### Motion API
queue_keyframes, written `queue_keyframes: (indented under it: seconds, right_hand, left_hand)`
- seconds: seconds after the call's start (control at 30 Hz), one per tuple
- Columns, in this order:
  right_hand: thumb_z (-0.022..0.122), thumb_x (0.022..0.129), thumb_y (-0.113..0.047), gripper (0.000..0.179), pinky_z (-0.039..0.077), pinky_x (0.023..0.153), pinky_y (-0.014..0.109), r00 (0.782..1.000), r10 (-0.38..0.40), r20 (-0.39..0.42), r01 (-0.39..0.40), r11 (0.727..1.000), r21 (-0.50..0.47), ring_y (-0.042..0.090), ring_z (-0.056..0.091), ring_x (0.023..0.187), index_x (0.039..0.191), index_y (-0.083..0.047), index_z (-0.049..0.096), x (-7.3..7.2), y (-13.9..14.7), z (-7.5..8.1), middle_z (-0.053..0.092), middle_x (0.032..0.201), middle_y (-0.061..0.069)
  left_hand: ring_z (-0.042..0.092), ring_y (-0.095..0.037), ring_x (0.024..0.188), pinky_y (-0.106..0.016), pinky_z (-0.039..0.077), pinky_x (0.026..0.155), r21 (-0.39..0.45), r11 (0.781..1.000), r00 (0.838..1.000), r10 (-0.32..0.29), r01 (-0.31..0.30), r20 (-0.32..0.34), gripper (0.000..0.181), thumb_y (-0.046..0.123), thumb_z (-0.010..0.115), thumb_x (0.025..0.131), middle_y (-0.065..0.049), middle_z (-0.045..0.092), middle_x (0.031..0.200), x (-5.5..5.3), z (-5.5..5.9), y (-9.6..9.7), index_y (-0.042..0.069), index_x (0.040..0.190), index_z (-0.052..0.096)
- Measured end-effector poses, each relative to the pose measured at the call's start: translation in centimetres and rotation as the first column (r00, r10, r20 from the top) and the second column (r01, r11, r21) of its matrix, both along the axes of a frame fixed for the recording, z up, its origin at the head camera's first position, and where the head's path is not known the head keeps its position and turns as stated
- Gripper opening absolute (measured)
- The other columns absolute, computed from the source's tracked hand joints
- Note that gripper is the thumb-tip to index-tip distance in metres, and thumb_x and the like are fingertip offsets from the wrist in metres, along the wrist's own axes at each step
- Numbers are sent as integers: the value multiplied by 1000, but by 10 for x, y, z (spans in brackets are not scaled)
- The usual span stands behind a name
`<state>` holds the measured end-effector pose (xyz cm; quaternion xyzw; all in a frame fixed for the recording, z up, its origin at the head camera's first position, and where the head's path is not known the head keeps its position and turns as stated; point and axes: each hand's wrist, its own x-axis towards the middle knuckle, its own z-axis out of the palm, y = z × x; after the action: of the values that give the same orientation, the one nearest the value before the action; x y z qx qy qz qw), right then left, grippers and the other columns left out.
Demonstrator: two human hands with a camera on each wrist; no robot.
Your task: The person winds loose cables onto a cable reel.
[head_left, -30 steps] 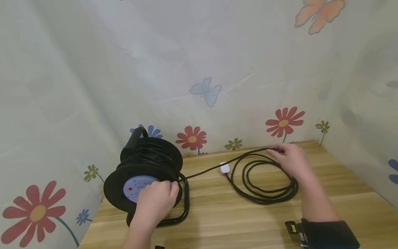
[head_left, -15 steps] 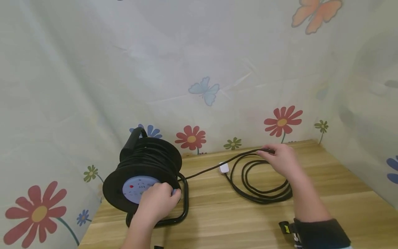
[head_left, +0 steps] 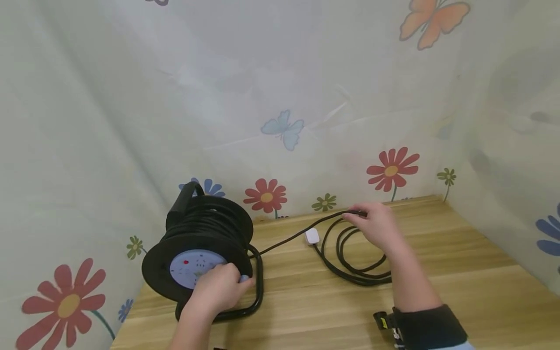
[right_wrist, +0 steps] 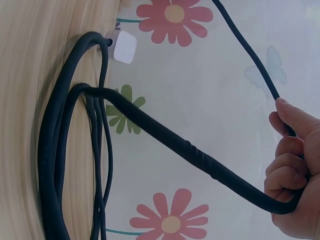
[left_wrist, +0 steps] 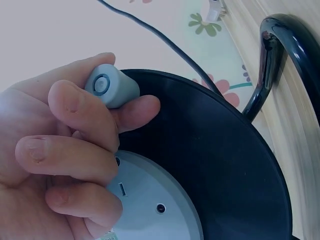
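Note:
A black cable reel (head_left: 158, 277) with a pale blue socket panel (head_left: 189, 268) stands on its tube frame at the left in the head view. My left hand (head_left: 212, 291) is at its front, thumb and forefinger pinching the light blue crank knob (left_wrist: 112, 86); the other fingers curl in front of the panel. From the reel, a black cable (head_left: 286, 240) runs rightward to my right hand (head_left: 375, 227), whose fingers curl round it above the table. Past that hand, the cable drops into loose loops (right_wrist: 52, 150) on the wood, partly hidden behind the right forearm in the head view.
A white plug (head_left: 312, 236) lies beside the loops, on the cable's end. The reel's black tube frame (head_left: 261, 282) reaches out to its right on the wooden table (head_left: 315, 311). A flowered sheet (head_left: 218, 97) hangs close behind and at both sides.
My right hand has moved left toward the reel with the cable. My left hand and the knob have gone slightly lower as the reel turned a little. The head view has also shifted slightly.

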<state>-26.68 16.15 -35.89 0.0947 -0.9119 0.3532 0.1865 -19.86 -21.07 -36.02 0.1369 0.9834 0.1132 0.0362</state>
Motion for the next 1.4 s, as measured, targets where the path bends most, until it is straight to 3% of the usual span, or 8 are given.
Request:
queue_keyframes:
  seconds: [0.13,0.43,0.83,1.1,1.4]
  right_hand:
    - [68,89,-34,21,51,67,43,1000,15,-13,-15,1000,-4,18,61,81,98,-15,72,0,-10,2,69,92,2]
    - [70,88,-28,13,52,68,43,999,38,-32,-39,998,-46,16,61,81,95,-17,72,-1,-25,-2,69,92,1]
    - [69,88,-31,19,52,70,42,997,75,13,-74,997,-38,17,60,85,101,-17,72,-1,-44,-4,68,98,2]
    - [70,88,-31,17,52,72,43,994,110,2,-109,993,-54,17,61,86,99,-18,73,-2,-56,-3,68,99,1]
    - [70,88,-31,16,52,74,41,989,145,22,-143,988,-66,16,60,89,99,-20,74,2,-72,-2,68,103,2]
  left_hand:
    - [48,-11,49,-32,41,51,-30,1000,1000,7,-7,13,51,53,58,89,8,51,44,1,-2,-3,18,52,53]
    - [47,-10,49,-34,43,51,-58,998,1000,0,-2,-31,49,54,61,87,12,47,40,0,-14,-7,20,53,53]
    - [48,-12,37,-35,44,47,-69,996,998,64,-61,30,45,51,63,86,11,48,38,6,-25,-15,18,57,53]
    - [50,-11,39,-36,45,53,-85,993,993,91,-85,70,43,51,63,87,6,53,48,6,-30,-24,18,61,54]
    - [51,-10,37,-38,48,57,-77,990,987,124,-117,100,42,50,65,85,5,54,47,6,-38,-36,17,62,55]
